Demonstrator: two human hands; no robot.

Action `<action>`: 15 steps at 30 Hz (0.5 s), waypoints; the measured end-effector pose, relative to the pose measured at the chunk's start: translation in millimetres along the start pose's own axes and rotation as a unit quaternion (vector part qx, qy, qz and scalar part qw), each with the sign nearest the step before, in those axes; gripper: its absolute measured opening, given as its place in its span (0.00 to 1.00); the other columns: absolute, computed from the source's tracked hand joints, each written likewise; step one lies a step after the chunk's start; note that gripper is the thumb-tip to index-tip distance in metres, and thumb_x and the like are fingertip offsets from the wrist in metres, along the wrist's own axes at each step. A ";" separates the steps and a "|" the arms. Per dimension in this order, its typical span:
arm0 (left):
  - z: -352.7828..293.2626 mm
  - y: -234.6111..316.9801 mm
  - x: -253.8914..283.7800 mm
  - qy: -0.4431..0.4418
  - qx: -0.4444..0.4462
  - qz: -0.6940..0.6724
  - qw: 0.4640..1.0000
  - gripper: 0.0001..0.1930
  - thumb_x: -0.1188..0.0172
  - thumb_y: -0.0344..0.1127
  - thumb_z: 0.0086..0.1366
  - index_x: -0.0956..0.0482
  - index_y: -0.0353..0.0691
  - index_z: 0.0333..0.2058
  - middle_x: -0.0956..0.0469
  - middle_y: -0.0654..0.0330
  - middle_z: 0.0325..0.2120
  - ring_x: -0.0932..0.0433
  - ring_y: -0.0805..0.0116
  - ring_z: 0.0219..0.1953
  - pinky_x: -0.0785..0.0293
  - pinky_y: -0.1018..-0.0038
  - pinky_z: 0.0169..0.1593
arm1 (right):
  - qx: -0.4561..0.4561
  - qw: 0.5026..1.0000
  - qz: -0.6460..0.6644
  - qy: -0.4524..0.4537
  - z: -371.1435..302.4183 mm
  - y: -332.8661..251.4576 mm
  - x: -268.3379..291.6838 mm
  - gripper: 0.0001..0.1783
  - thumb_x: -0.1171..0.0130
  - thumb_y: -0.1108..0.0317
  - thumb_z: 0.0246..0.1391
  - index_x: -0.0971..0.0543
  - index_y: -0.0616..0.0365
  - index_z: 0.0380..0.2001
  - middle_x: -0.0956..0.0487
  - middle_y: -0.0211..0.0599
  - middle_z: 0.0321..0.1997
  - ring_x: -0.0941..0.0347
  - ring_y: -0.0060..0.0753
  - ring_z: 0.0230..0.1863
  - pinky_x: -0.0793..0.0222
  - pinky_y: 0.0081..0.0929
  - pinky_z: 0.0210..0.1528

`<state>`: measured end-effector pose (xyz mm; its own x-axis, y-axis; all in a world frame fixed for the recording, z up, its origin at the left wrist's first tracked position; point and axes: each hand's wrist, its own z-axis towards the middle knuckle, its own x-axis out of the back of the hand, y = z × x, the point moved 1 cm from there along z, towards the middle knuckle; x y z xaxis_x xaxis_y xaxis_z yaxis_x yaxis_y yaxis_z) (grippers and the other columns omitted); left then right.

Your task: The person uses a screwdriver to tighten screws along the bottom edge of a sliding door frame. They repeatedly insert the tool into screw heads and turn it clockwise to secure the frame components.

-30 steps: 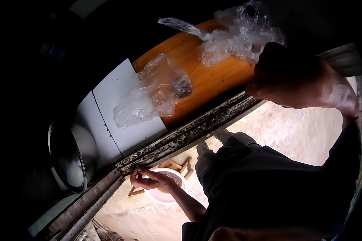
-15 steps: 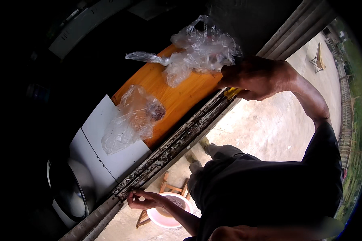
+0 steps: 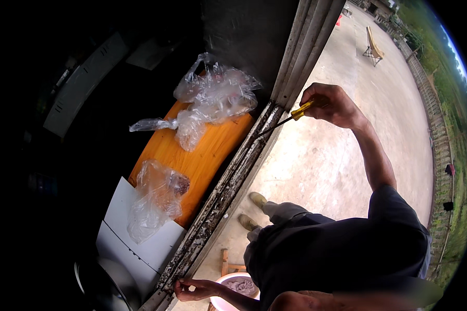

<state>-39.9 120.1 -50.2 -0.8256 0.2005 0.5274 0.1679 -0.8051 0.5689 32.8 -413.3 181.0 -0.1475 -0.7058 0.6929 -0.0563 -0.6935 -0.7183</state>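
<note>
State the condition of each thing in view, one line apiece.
Right hand, closed around the yellow screwdriver.
Screwdriver, slanted, tip at the grooved frame.
Left hand, fingers bent by the frame; grip unclear.
Grooved frame, grimy.
Upper plastic bag, crumpled.
Lower plastic bag, crumpled.
Basin, holding greyish contents.
Outdoor chair, standing.

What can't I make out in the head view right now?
All in the head view:
Screwdriver: tip too small against the grimy track.
Left hand: whether it pinches anything; too small.
Upper plastic bag: contents hidden by crumpled film.
Pink basin: cut off by the lower edge.
</note>
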 end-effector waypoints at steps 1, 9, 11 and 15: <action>1.2 0.5 -0.8 0.003 -0.021 0.003 1.000 0.08 0.42 0.35 0.75 0.24 0.36 0.41 0.26 0.56 0.39 0.26 0.62 0.37 0.27 0.65 0.40 | 0.004 0.999 0.033 0.037 -4.0 6.9 -0.7 0.14 0.31 0.76 0.57 0.20 0.62 0.45 0.15 0.38 0.42 0.16 0.29 0.45 0.19 0.27 0.51; -0.8 -62.8 -15.9 -0.023 -0.032 -0.006 0.999 0.09 0.41 0.35 0.72 0.20 0.35 0.41 0.22 0.55 0.37 0.21 0.61 0.36 0.22 0.72 0.34 | 0.031 0.952 0.193 0.235 13.8 31.8 -57.3 0.23 0.26 0.49 0.52 0.22 0.58 0.33 0.18 0.36 0.30 0.20 0.26 0.34 0.24 0.29 0.42; 2.3 -37.8 -11.8 -0.023 -0.035 -0.007 0.999 0.09 0.42 0.35 0.73 0.20 0.35 0.40 0.22 0.55 0.37 0.21 0.61 0.36 0.23 0.71 0.34 | 0.109 0.898 0.373 0.207 26.8 35.1 -72.6 0.16 0.29 0.59 0.55 0.26 0.55 0.30 0.19 0.37 0.29 0.20 0.32 0.34 0.25 0.28 0.43; 1.1 -23.1 -8.0 -0.025 -0.033 -0.007 0.999 0.09 0.42 0.36 0.73 0.20 0.35 0.40 0.22 0.55 0.37 0.21 0.60 0.36 0.23 0.71 0.35 | 0.139 0.785 0.572 0.194 25.5 30.9 -72.9 0.14 0.39 0.67 0.63 0.32 0.53 0.27 0.35 0.27 0.18 0.38 0.25 0.18 0.35 0.28 0.25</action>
<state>-36.6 137.7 -66.9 -0.7991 0.2386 0.5518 0.1197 -0.8363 0.5350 66.9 -387.0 109.8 -0.2381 -0.8293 -0.5055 0.5414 0.3188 -0.7780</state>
